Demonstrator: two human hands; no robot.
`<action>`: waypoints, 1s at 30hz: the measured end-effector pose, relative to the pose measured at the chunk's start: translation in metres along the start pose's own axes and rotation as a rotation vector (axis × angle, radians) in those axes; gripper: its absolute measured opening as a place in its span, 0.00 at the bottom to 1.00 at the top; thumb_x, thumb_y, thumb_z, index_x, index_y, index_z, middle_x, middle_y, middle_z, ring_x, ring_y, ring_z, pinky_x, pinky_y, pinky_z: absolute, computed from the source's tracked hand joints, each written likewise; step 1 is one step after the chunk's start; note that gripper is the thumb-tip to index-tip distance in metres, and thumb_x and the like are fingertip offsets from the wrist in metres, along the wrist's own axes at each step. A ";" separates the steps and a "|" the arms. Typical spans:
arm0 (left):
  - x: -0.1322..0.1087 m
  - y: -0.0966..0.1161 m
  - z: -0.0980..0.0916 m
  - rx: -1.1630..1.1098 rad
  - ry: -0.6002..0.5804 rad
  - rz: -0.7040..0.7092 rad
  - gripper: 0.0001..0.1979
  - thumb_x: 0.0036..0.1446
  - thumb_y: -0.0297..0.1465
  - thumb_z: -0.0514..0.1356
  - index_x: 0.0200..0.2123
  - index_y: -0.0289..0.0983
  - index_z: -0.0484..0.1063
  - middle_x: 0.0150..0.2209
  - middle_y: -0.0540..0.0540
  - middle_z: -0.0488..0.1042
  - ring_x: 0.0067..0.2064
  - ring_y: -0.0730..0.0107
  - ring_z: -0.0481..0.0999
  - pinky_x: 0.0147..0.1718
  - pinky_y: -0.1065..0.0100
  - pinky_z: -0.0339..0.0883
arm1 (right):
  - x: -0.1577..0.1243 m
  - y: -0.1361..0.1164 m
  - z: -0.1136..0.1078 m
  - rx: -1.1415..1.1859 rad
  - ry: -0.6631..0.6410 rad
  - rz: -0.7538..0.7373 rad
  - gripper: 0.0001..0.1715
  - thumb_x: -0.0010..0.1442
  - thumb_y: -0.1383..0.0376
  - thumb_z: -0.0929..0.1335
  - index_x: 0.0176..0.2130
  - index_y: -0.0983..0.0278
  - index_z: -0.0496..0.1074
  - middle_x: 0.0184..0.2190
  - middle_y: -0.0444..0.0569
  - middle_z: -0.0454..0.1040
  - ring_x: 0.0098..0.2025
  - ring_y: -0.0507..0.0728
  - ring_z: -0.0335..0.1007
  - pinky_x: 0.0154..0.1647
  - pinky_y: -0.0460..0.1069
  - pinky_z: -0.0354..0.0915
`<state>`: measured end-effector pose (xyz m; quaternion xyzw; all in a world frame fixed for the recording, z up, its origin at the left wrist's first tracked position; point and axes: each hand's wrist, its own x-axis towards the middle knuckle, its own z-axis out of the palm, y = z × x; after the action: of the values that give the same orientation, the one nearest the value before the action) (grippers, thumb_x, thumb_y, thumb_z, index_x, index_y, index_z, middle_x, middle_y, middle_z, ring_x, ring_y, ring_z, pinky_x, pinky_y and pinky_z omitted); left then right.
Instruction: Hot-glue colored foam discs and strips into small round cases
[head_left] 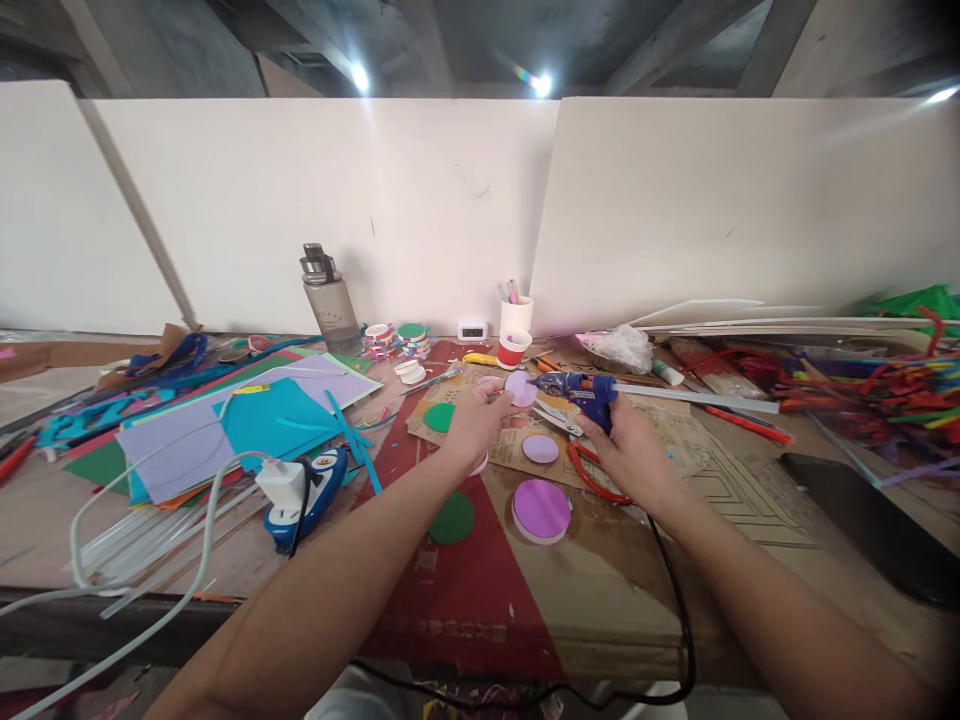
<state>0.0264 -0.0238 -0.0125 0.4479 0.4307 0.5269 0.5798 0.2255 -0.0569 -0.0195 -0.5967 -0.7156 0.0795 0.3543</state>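
Glue gun (597,396) at edge of disc (519,391)

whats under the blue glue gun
Below the glue gun are red-handled scissors and cardboard; whatever lies directly behind the gun and the right hand is covered.

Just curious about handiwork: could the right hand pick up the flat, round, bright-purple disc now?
Probably not without setting down the blue plastic glue gun: the right hand is wrapped around it, though nothing covers the purple disc nearby.

There are two cups (513,354), one glue gun (598,396).
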 end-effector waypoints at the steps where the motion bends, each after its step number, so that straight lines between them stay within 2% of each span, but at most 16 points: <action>1: 0.001 0.000 -0.001 -0.007 0.012 0.003 0.08 0.55 0.25 0.60 0.40 0.32 0.75 0.41 0.39 0.81 0.38 0.64 0.82 0.33 0.68 0.76 | 0.000 -0.001 0.000 -0.003 -0.008 0.003 0.20 0.63 0.54 0.61 0.48 0.64 0.66 0.43 0.62 0.76 0.43 0.68 0.73 0.42 0.59 0.66; 5: 0.002 0.000 -0.002 0.007 0.023 0.028 0.10 0.56 0.26 0.61 0.42 0.34 0.75 0.37 0.41 0.81 0.37 0.65 0.81 0.35 0.68 0.75 | -0.003 -0.003 0.002 -0.005 -0.016 -0.039 0.21 0.63 0.54 0.60 0.48 0.65 0.66 0.43 0.61 0.76 0.44 0.67 0.73 0.43 0.59 0.67; 10: 0.000 -0.003 0.000 0.004 -0.030 0.040 0.07 0.54 0.25 0.61 0.37 0.33 0.76 0.41 0.41 0.80 0.38 0.64 0.81 0.36 0.66 0.76 | -0.006 -0.005 0.005 -0.038 -0.009 -0.095 0.19 0.63 0.54 0.59 0.43 0.64 0.67 0.37 0.60 0.77 0.40 0.67 0.73 0.41 0.59 0.67; 16: 0.000 -0.008 0.000 0.040 -0.108 0.042 0.07 0.54 0.24 0.60 0.37 0.34 0.77 0.42 0.41 0.80 0.38 0.63 0.81 0.36 0.63 0.76 | -0.002 0.000 0.002 0.020 0.028 -0.040 0.20 0.63 0.53 0.61 0.47 0.63 0.67 0.41 0.59 0.78 0.42 0.67 0.74 0.41 0.58 0.68; 23: 0.004 -0.003 -0.003 0.003 -0.030 0.056 0.10 0.56 0.25 0.60 0.41 0.33 0.76 0.40 0.41 0.81 0.40 0.64 0.81 0.38 0.65 0.76 | -0.001 0.000 -0.001 0.032 -0.010 -0.034 0.22 0.64 0.53 0.60 0.50 0.64 0.66 0.44 0.61 0.77 0.47 0.68 0.73 0.45 0.59 0.67; 27: 0.005 -0.001 -0.005 -0.005 -0.005 0.090 0.11 0.57 0.25 0.58 0.44 0.33 0.76 0.41 0.42 0.80 0.40 0.66 0.81 0.38 0.67 0.76 | -0.004 -0.004 0.003 0.021 -0.003 -0.061 0.20 0.63 0.53 0.60 0.45 0.64 0.68 0.40 0.61 0.77 0.42 0.68 0.74 0.43 0.60 0.67; 30: 0.003 -0.002 -0.003 -0.005 -0.010 0.055 0.10 0.57 0.24 0.59 0.42 0.33 0.76 0.41 0.42 0.80 0.38 0.67 0.81 0.37 0.67 0.76 | -0.006 -0.005 0.005 -0.003 -0.003 -0.076 0.17 0.63 0.54 0.60 0.42 0.63 0.68 0.37 0.59 0.78 0.39 0.67 0.74 0.39 0.58 0.67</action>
<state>0.0242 -0.0204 -0.0154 0.4607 0.4142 0.5414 0.5684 0.2188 -0.0620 -0.0234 -0.5693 -0.7385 0.0655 0.3552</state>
